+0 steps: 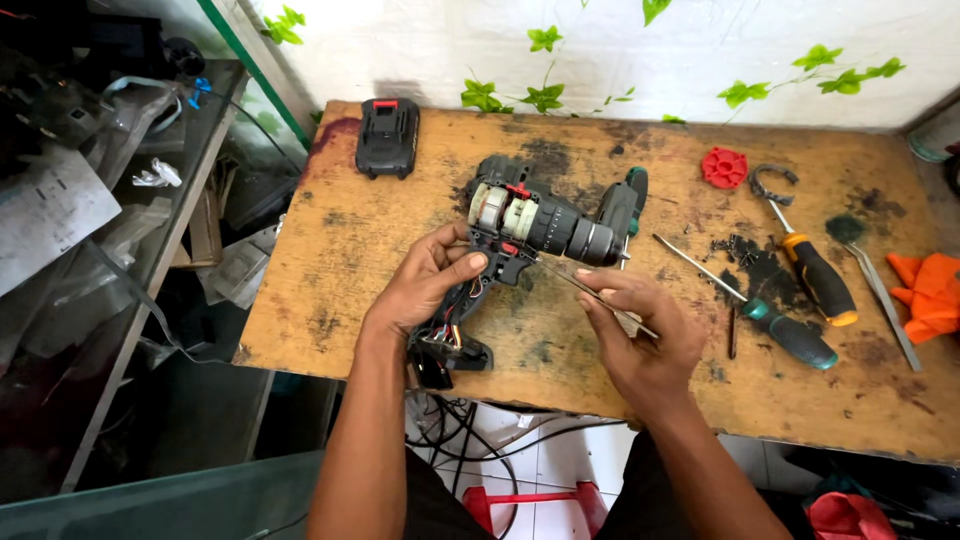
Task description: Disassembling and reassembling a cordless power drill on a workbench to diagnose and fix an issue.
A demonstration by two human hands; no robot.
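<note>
An opened cordless drill (530, 222) lies on the wooden table (330, 260), its motor and wires bare. My left hand (428, 282) grips the drill's handle near the trigger, thumb on top. My right hand (640, 335) pinches thin metal tweezers (590, 290) whose tips point at the drill body just below the chuck. The loose half of the drill's shell (622, 205) rests behind the chuck.
A black battery pack (387, 137) sits at the table's back left. A red round part (724, 167), a grey clip (770, 182), two screwdrivers (815, 275) (790, 333), small screws, a metal pick (885, 295) and an orange cloth (930, 290) lie to the right. A cluttered shelf stands on the left.
</note>
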